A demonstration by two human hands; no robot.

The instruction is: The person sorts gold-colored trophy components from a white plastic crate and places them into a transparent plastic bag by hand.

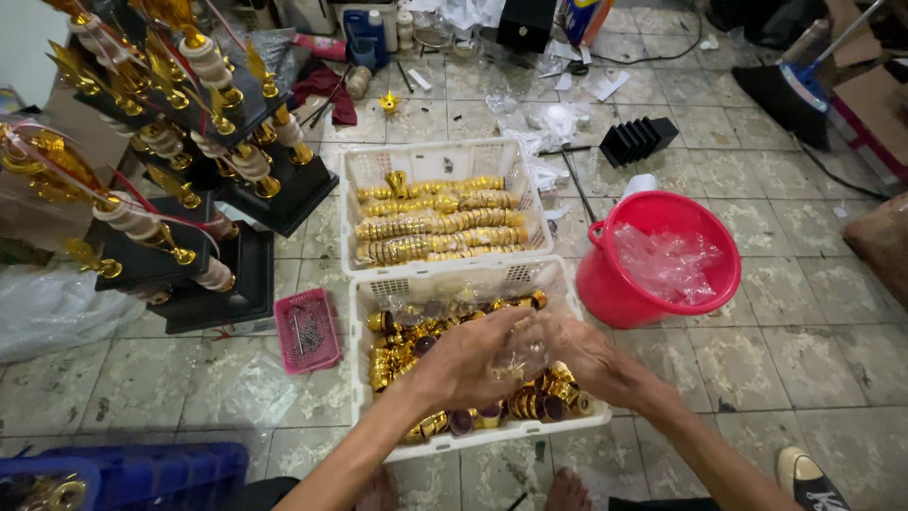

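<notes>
I see both hands over the near white basket (pixel 371 397), which sits at centre bottom w/ its long side running away from me. It's full of loose gold cup-shaped parts (pixel 397 341), jumbled, no common direction. Left hand (pixel 465 360) and right hand (pixel 588 358) meet at a small clear plastic wrapper (pixel 526 352); fingers of both curl narrow around it, pinching it btwn them. Wrapper is crumpled, so I can't tell its long axis or what's inside.

Just beyond, touching the near one, is a second white basket (pixel 352 175) w/ gold ribbed pieces (pixel 440 222) laid in neat rows, long axes running left-right.

Right of the baskets: a red bucket (pixel 610 289), round, upright, holding crumpled clear plastic wrappers (pixel 667 260). Left of the near basket: a small pink tray (pixel 305 331) w/ metal bits, tilted a little. Far left: trophies (pixel 189 142) on black bases, lying tipped over, stems pointing up-left. Bottom left corner: a blue crate (pixel 161 468). Top centre, well apart: a blue jug (pixel 367 33), label unreadable, and a black ridged block (pixel 638 140) on the tiled floor (pixel 813 322).
</notes>
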